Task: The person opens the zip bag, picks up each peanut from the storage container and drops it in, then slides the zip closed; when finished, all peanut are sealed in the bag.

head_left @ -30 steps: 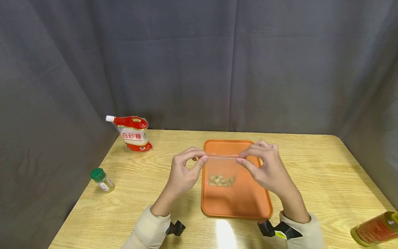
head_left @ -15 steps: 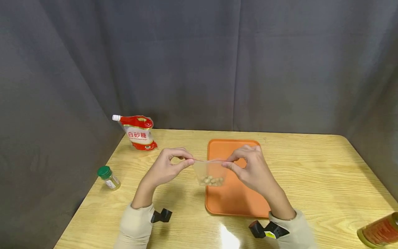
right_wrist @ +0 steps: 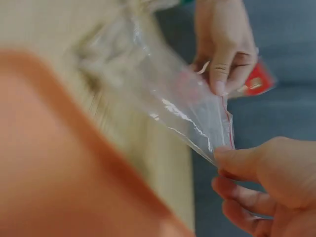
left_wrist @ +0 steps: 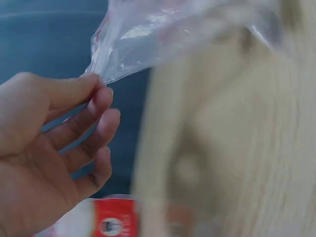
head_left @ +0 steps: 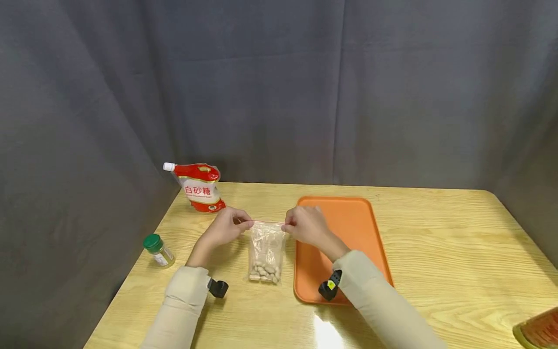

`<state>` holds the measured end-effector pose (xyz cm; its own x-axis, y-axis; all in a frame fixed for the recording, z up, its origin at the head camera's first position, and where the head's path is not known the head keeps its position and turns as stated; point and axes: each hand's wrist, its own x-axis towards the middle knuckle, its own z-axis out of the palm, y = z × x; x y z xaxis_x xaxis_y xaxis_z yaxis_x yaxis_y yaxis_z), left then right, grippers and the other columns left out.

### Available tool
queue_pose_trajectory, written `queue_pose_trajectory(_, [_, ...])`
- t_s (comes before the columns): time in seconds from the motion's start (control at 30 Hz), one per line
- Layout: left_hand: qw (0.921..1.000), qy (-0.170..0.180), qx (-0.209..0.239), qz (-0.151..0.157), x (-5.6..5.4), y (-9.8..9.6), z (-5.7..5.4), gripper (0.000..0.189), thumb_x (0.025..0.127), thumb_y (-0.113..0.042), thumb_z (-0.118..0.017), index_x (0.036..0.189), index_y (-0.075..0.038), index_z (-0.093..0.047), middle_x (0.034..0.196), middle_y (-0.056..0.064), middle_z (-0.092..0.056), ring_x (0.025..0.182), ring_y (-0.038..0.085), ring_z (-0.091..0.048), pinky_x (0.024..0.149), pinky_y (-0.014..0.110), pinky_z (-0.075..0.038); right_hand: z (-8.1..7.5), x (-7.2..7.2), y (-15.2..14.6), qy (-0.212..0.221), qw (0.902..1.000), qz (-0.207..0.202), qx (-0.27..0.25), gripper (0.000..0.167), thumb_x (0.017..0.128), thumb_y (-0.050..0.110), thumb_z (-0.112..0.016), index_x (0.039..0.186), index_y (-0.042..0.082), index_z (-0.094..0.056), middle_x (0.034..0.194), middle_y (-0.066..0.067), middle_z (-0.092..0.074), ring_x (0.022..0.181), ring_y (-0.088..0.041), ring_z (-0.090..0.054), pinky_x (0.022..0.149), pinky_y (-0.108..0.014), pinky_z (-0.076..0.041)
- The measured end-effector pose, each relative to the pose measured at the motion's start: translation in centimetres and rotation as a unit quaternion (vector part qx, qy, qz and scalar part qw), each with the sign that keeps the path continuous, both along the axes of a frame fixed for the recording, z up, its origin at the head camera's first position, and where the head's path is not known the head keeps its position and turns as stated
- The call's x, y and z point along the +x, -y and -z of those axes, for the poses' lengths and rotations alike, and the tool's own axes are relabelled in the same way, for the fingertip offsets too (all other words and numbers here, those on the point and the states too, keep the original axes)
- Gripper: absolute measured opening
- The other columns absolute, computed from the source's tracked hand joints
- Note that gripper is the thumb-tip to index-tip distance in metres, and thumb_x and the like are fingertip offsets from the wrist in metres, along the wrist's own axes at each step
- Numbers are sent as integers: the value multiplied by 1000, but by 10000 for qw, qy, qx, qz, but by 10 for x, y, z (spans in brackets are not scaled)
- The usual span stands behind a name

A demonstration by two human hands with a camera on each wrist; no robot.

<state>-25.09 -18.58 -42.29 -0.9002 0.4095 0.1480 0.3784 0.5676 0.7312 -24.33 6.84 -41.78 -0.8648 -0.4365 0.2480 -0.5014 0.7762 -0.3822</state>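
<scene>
A clear zip bag (head_left: 267,245) with a red seal line hangs between both hands, left of the orange tray (head_left: 344,208). Several pale, nut-like pieces (head_left: 266,272) lie at its bottom. My left hand (head_left: 226,226) pinches the top left corner between thumb and index finger; in the left wrist view the other fingers curl loosely below the bag's edge. The top right corner is pinched by my right hand (head_left: 307,225), whose forearm crosses the tray. In the right wrist view the bag (right_wrist: 173,106) stretches taut between the two hands.
A red and white sugar pouch (head_left: 200,189) with a white cap stands at the back left. In front of it is a small green-lidded jar (head_left: 159,250). A red-labelled bottle (head_left: 540,329) lies at the right front edge. Dark curtains (head_left: 261,97) enclose the wooden table (head_left: 436,242).
Both hands have carried the bag from over the orange tray leftward and down, close over the wood beside it. The pinch at both corners stays the same. The head view has shifted slightly.
</scene>
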Motion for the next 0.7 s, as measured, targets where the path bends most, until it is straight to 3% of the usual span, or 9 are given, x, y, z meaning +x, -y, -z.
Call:
queue_pose_trajectory(0.13, [9989,355,-296,-103,-18,-4,16,12,94,-3,-66,86,0,-75,77,9,-68,63,16,-57,59,29,-48,9,-18,8,108,9974,24,715,40,83,21,-81,54,19,-55,50,12,-40,59,-13,-36,66,-35,-21])
queue_pose_trajectory(0.23, [9950,811,-588,6,-26,-9,19,15,95,-3,-63,85,1,-74,74,11,-67,56,19,-56,52,29,-47,14,-23,11,217,9939,122,1077,47,82,20,-82,50,18,-47,51,10,-34,62,-15,-32,68,-35,-19])
queue_pose_trajectory(0.33, [9891,1049,-1027,105,-30,-14,22,17,95,-3,-61,84,-1,-74,73,7,-65,58,17,-53,55,27,-44,20,-24,12,385,9880,206,1483,49,84,26,-81,51,20,-46,54,9,-38,65,-16,-33,70,-35,-20])
queue_pose_trajectory(0.47, [9840,969,-1487,129,-31,-20,27,19,91,-2,-62,76,-5,-71,68,0,-59,63,14,-45,61,27,-38,26,-23,15,542,9818,283,1797,44,86,32,-79,53,24,-51,61,9,-50,69,-17,-37,71,-35,-20])
queue_pose_trajectory(0.57, [9832,958,-1547,-134,-29,-22,30,26,89,-5,-65,63,-8,-61,60,-2,-50,59,15,-40,60,29,-36,30,-20,16,398,9829,441,1745,38,84,29,-81,56,21,-57,65,4,-54,69,-18,-37,71,-36,-19])
queue_pose_trajectory(0.7, [9825,778,-1555,-664,-25,-23,36,34,87,-13,-74,59,-10,-54,58,-2,-49,57,15,-42,60,29,-38,34,-13,13,61,9887,600,1370,19,81,29,-84,83,16,-71,77,0,-57,72,-20,-40,71,-37,-20])
